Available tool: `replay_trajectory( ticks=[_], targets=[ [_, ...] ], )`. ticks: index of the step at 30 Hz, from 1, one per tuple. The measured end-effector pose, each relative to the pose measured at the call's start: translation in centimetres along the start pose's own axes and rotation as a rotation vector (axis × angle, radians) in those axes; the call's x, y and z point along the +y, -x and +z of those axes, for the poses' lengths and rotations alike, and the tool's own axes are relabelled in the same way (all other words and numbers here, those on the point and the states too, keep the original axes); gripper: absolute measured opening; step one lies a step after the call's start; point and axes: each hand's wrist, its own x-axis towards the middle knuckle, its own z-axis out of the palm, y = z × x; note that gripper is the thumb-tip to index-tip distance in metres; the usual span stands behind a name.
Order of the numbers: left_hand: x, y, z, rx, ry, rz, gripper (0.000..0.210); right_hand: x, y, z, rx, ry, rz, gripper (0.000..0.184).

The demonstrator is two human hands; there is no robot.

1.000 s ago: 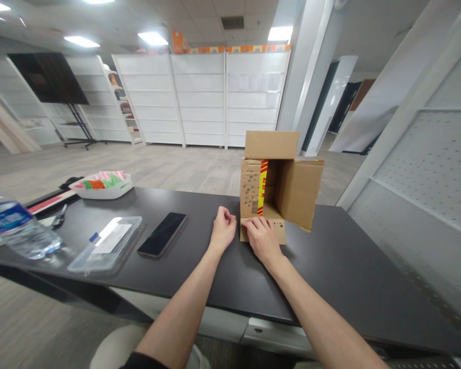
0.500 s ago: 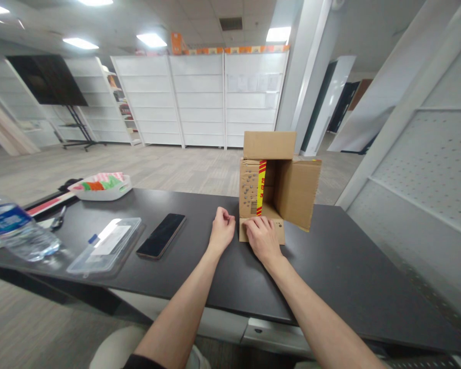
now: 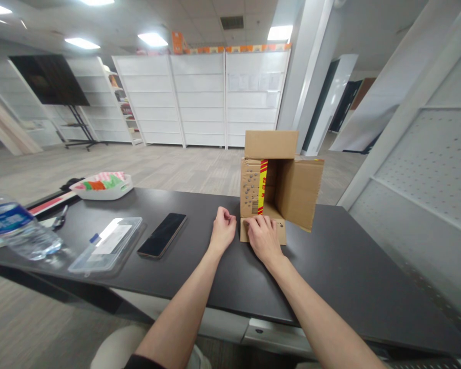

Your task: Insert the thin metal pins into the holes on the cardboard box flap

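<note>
A cardboard box (image 3: 250, 187) stands on the dark table with its open side facing me and its flaps folded outward. Yellow and red tape runs down its left flap. My right hand (image 3: 264, 237) rests on the lower flap (image 3: 244, 233), palm down, fingers slightly bent and apart. Just left of the box, my left hand (image 3: 223, 229) lies on the table with its fingers curled closed; nothing shows in it. The box's inside is partly shaded, and I see no object there.
Left of my hands lie a black phone (image 3: 162, 236) and a clear plastic case (image 3: 105, 246). Farther left are a water bottle (image 3: 19, 230) on its side and a white basket (image 3: 103, 192) with colourful contents. A white perforated panel (image 3: 426, 169) borders the table's right side.
</note>
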Motion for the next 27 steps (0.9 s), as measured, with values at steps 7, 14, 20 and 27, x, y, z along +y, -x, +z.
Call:
replay_trajectory(
  ticks=[7,14,20,27],
  targets=[
    [-0.39,-0.12,0.1,0.008,0.009,-0.006,0.017,-0.07,-0.07,-0.12,-0.024,0.005,0.045,0.023],
    [-0.36,-0.08,0.12,-0.001,0.022,0.004,0.018,0.04,0.02,0.24,-0.033,0.036,0.047,0.025],
    [-0.48,-0.1,0.14,0.006,0.002,0.008,0.017,-0.02,0.05,0.22,-0.034,0.052,0.035,0.027],
    [-0.31,-0.08,0.08,-0.006,0.003,0.007,0.017,-0.15,0.17,-0.03,-0.023,0.032,0.043,0.028]
  ],
)
